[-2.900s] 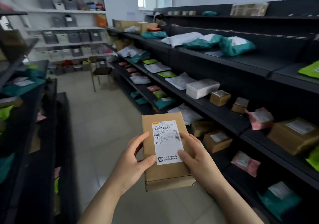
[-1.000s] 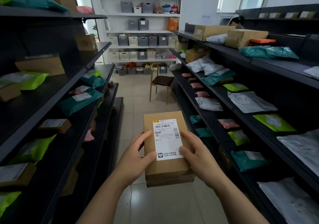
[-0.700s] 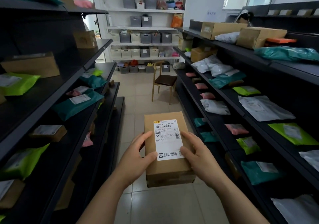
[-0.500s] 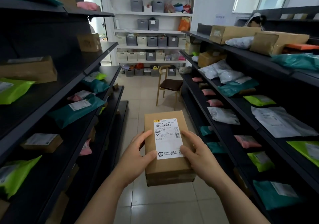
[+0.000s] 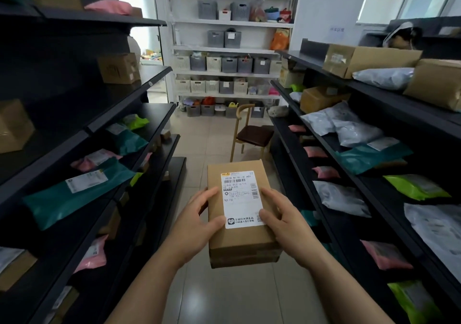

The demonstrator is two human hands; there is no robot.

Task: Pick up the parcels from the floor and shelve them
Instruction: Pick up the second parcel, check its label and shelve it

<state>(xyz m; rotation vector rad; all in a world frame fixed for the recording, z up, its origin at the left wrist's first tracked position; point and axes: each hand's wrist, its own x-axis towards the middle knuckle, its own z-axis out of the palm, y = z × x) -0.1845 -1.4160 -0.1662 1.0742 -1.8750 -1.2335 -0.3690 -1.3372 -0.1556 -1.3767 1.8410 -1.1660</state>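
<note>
A brown cardboard parcel [image 5: 239,238] with a white shipping label on top is held flat in front of me, above the tiled aisle floor. My left hand [image 5: 197,226] grips its left side with the thumb on the label's lower corner. My right hand [image 5: 284,221] grips the right side, thumb on the label's edge. Black shelving stands on both sides: the left shelves [image 5: 139,81] and the right shelves [image 5: 369,91] carry boxes and soft mailer bags in teal, pink, green and grey.
A wooden chair [image 5: 252,134] stands in the aisle ahead, close to the right shelves. A white rack [image 5: 232,49] with grey and white baskets fills the far wall. The tiled floor [image 5: 214,134] runs between the shelf rows.
The view has swung left from the right shelves to face down the aisle and moved forward toward the chair. Both hands keep the same hold on the parcel.
</note>
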